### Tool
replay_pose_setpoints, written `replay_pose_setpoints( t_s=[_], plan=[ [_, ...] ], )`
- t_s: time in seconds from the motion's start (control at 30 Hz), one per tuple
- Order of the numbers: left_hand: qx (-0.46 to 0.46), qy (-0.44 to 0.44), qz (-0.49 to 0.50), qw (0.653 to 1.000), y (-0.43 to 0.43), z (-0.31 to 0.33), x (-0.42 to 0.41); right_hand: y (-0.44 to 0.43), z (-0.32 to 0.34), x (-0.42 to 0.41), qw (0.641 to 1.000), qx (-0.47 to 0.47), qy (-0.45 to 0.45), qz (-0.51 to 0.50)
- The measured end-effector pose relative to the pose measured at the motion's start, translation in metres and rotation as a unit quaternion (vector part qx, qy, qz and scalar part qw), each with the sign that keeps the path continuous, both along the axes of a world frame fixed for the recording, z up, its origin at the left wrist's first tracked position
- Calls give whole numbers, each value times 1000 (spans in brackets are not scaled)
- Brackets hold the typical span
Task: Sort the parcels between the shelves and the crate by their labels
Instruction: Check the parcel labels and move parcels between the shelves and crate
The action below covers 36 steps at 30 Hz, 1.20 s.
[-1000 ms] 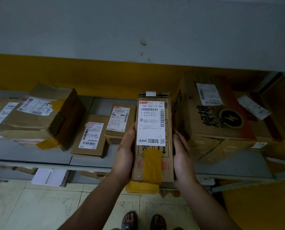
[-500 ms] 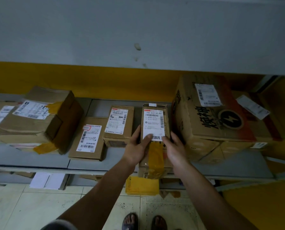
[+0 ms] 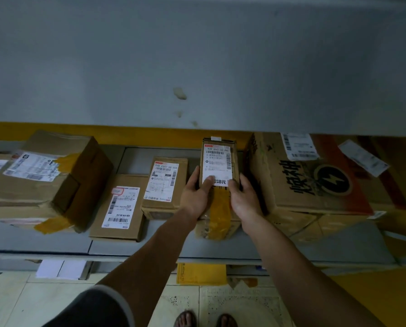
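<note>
The narrow parcel lies just left of the large carton, long axis pointing away from me. My left hand and right hand clasp its sides, thumbs on its label.

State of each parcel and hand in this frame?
narrow parcel: flat on shelf, label up, both hands on it
left hand: holds narrow parcel, thumb on label
right hand: holds narrow parcel, thumb on top
small box: on shelf, label up, untouched
flat box: on shelf, label up, untouched
printed box: on shelf, label up
dented box: on shelf, taped
</note>
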<state>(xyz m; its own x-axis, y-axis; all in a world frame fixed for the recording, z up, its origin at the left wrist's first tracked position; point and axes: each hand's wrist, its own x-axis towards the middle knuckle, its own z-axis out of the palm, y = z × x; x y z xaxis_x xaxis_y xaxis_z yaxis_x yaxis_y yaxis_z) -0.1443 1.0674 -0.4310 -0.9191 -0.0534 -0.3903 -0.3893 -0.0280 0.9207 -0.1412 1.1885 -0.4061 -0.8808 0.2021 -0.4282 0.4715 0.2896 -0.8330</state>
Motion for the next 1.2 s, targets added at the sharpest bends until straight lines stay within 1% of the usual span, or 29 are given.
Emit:
replay_pose_setpoints(
  t_s=[0.17, 0.27, 0.33, 0.5, 0.6, 0.7, 0.8, 0.9, 1.07, 1.13, 1.2],
  plan=[
    [-4, -1, 24, 1000, 2, 6, -16, 1, -3, -18, 1000, -6, 8, -15],
    [28, -19, 48, 998, 2, 10, -15, 2, -2, -18, 1000, -5, 21, -19],
    [53, -34, 74, 995, 1, 14, -12, 4, 1, -16, 999, 13, 46, -11],
    [49, -17, 139, 989, -15, 27, 9, 1, 25, -6, 987, 72, 143, 24],
    [45, 5, 172, 984, -28, 33, 26, -9, 37, 4, 980, 55, 184, 57],
    [27, 19, 200, 979, -37, 37, 40, -25, 38, 14, 974, 20, 203, 98],
    [14, 28, 235, 971, -48, 39, 51, -45, 37, 26, 968, -29, 198, 149],
    [12, 37, 261, 965, -61, 35, 60, -64, 29, 35, 966, -83, 166, 180],
    [-6, 34, 287, 957, -90, 25, 62, -93, 12, 46, 975, -29, 120, 187],
    [-11, 15, 272, 962, -102, 21, 58, -106, 9, 45, 982, -22, 98, 158],
    [0, -15, 230, 973, -112, 21, 56, -116, 7, 44, 989, -14, 87, 123]
  ],
)
